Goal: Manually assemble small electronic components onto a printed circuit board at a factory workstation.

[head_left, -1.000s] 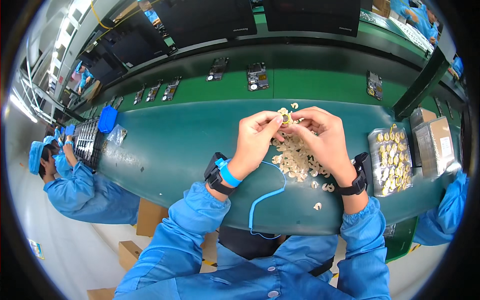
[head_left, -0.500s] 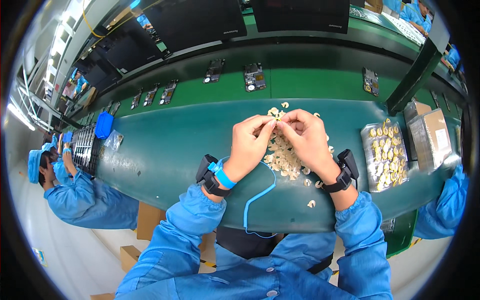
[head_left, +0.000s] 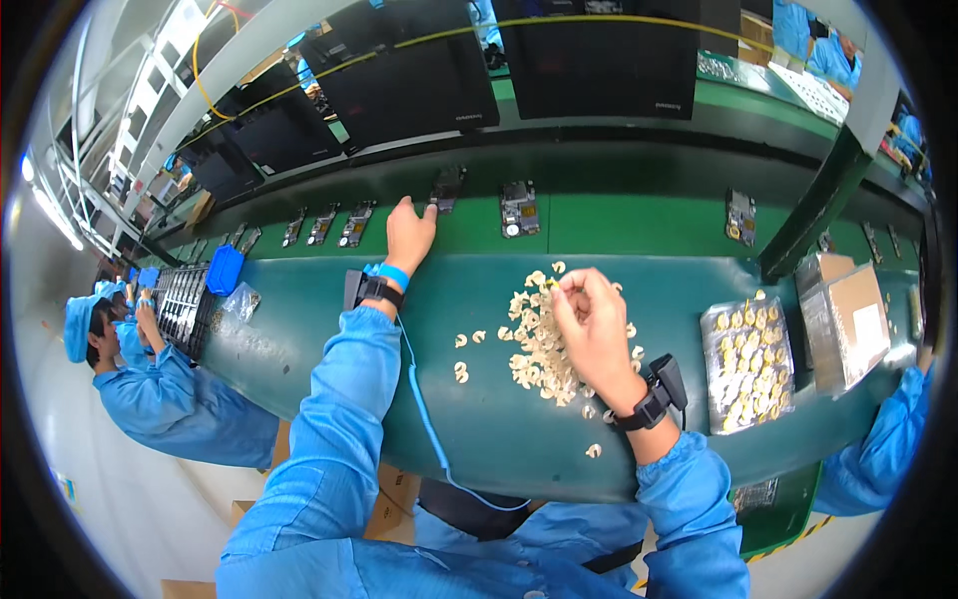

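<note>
My left hand [head_left: 411, 238] reaches over the green strip at the back, thumb and fingers apart. Its thumb tip is at the lower left corner of a dark circuit board [head_left: 450, 187]; whether it presses on the board I cannot tell. My right hand [head_left: 597, 324] is closed in a pinch above a heap of small cream-coloured notched discs [head_left: 536, 344]. A tiny yellow piece [head_left: 554, 284] shows at its fingertips, partly hidden. Another circuit board [head_left: 520, 209] with a round pale part lies to the right of my left hand.
A clear bag of yellow-and-cream discs [head_left: 748, 364] lies at right, beside a cardboard box in plastic [head_left: 843, 324] and a green post [head_left: 823, 205]. A blue bin [head_left: 225, 270] stands at left. A blue coiled cord [head_left: 424, 419] trails from my left wrist. Co-workers sit at both sides.
My left hand has left my right hand and moved left and away to the circuit board. My right hand stays over the heap, still pinching. The view has tilted upward.
</note>
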Demonstrator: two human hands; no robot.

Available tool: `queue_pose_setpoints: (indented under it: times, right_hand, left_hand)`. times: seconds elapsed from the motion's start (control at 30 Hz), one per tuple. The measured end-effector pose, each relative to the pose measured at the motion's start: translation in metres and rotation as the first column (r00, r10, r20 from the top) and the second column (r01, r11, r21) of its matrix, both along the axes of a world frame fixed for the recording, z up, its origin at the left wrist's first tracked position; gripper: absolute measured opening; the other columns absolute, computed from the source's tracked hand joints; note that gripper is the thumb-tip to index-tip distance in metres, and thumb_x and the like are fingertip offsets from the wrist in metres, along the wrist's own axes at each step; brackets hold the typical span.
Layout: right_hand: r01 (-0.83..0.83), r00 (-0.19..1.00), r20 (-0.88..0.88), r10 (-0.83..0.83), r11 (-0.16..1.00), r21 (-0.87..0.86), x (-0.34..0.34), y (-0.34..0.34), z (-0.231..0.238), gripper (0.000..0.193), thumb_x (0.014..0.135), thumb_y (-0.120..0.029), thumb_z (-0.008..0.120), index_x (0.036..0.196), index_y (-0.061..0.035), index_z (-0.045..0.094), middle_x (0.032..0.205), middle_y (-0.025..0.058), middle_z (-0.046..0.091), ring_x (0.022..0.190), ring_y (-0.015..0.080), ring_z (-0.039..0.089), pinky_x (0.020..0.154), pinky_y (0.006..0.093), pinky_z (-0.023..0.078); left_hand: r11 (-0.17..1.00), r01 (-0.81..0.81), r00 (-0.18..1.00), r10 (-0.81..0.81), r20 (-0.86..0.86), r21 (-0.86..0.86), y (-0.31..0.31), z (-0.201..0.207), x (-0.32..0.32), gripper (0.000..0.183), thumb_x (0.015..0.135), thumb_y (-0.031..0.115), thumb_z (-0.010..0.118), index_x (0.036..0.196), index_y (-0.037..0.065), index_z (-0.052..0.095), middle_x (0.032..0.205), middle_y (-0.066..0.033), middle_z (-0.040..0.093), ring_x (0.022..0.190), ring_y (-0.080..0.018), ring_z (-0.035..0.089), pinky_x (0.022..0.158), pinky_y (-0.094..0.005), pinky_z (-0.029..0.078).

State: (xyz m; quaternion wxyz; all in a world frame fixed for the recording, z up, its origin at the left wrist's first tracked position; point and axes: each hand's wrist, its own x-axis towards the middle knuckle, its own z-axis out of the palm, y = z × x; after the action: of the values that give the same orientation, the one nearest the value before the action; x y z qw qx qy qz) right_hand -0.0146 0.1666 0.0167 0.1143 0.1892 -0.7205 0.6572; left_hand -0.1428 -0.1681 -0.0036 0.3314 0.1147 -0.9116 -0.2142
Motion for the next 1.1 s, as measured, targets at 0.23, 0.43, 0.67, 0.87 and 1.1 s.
queue_pose_setpoints:
  times: [0.23,0.43,0.67,0.87,1.1]
  right_hand:
    - [-0.003,0.999,-0.031,0.007,0.993,0.115,0.004,-0.003,-0.001,0.009,0.094,-0.003,0.067,0.096,0.0019,0.060,0.084,0.0079,0.060,0.065,0.0125,0.063,0.059,0.0275,0.048]
    - [-0.050,0.998,0.048,0.049,0.999,0.011,0.007,-0.004,0.001,0.010,0.095,-0.004,0.068,0.097,0.0021,0.060,0.087,0.0072,0.061,0.063,0.0100,0.063,0.058,0.0259,0.047]
    - [-0.184,0.972,0.143,0.185,0.983,-0.019,0.009,-0.004,0.001,0.008,0.100,-0.005,0.063,0.103,-0.0003,0.057,0.063,-0.0007,0.060,0.057,0.0038,0.053,0.054,0.0235,0.042]
    - [-0.391,0.913,0.041,0.407,0.898,-0.204,0.002,-0.006,0.007,0.002,0.100,-0.004,0.064,0.100,-0.0025,0.062,0.115,0.0055,0.061,0.093,0.0063,0.059,0.077,0.0241,0.050]
    - [-0.239,0.920,0.246,0.306,0.933,-0.268,-0.002,-0.001,0.005,0.003,0.100,-0.004,0.065,0.101,-0.0009,0.064,0.107,0.0023,0.065,0.090,0.0054,0.060,0.080,0.0234,0.051]
  left_hand:
    - [0.996,0.006,0.991,0.005,0.131,-0.085,0.008,0.003,-0.028,0.039,0.071,0.014,0.089,0.091,-0.010,0.066,0.091,-0.0292,0.071,0.091,-0.0455,0.070,0.082,-0.0497,0.056]
    - [0.368,0.122,0.961,-0.277,-0.017,0.922,-0.021,0.020,-0.029,0.027,0.086,-0.002,0.075,0.111,-0.008,0.067,0.107,-0.0160,0.071,0.097,-0.0249,0.070,0.084,-0.0395,0.060]
    - [-0.146,0.327,0.820,-0.447,-0.357,0.934,0.018,0.047,0.036,0.026,0.098,-0.002,0.061,0.124,-0.005,0.061,0.116,-0.0174,0.069,0.102,-0.0256,0.071,0.098,-0.0361,0.060]
    - [-0.033,0.389,0.745,-0.577,-0.336,0.921,0.093,0.045,0.103,0.033,0.100,0.004,0.064,0.130,-0.008,0.055,0.113,-0.0181,0.070,0.100,-0.0229,0.072,0.086,-0.0340,0.063]
    - [0.030,0.427,0.653,-0.702,-0.286,0.904,0.124,0.035,0.132,0.034,0.101,0.002,0.061,0.133,-0.007,0.054,0.120,-0.0152,0.070,0.105,-0.0203,0.071,0.090,-0.0342,0.062]
